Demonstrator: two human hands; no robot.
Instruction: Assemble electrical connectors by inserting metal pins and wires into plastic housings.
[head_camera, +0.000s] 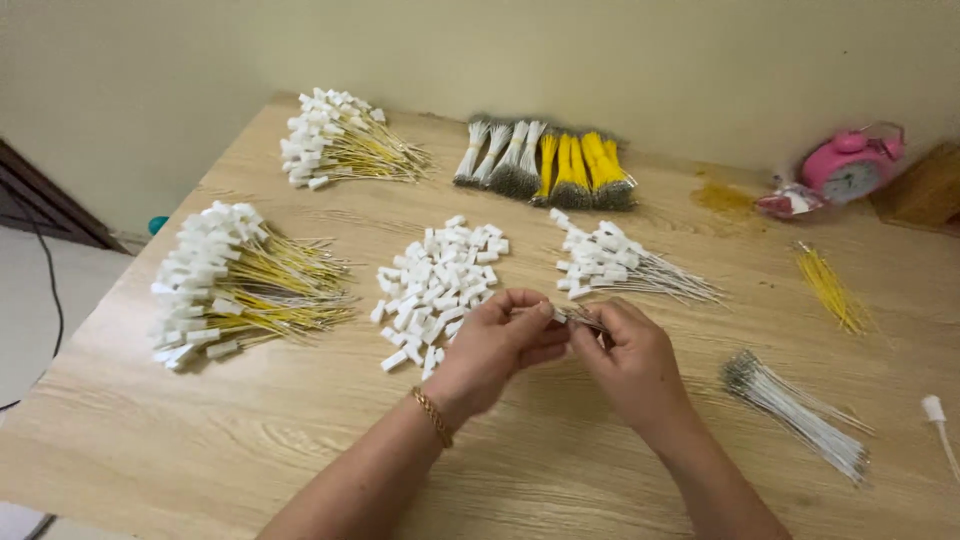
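**Both hands pinched on a white connector and its thin wires, mid-table**

- Small white connector (556, 314) with a few thin wires (590, 321) sat between the two hands, just above the wooden table (300, 440), near its centre. Detail too small to tell how wires and connector joined.
- Left hand (500, 345): fingers curled, thumb and fingertips closed narrow on the connector end. Gold bracelet (433, 416) on that wrist.
- Right hand (630, 355): fingers closed narrow on the wires, just beside the left fingertips, nearly touching.
- Loose pile of white connectors (437, 283) lay just beyond the left hand.
- Small batch of white-wired connectors (620, 266) lay beyond the right hand, wire tails pointing right.
- Bundle of white wires (795, 412) lay to the right of the right forearm, apart from it.
- Loose yellow wires (828, 288) sat further right, toward the table's far right.
- Large heap of yellow-wired connectors (235, 285) was at left; a second similar heap (335, 140) at far left corner.
- Tied bunches of white and yellow wires (545, 165) stood in a row at the far edge.
- Pink alarm clock (850, 165) was at far right, by the wall.
- One white plug on a cord (935, 410) sat at the right edge.
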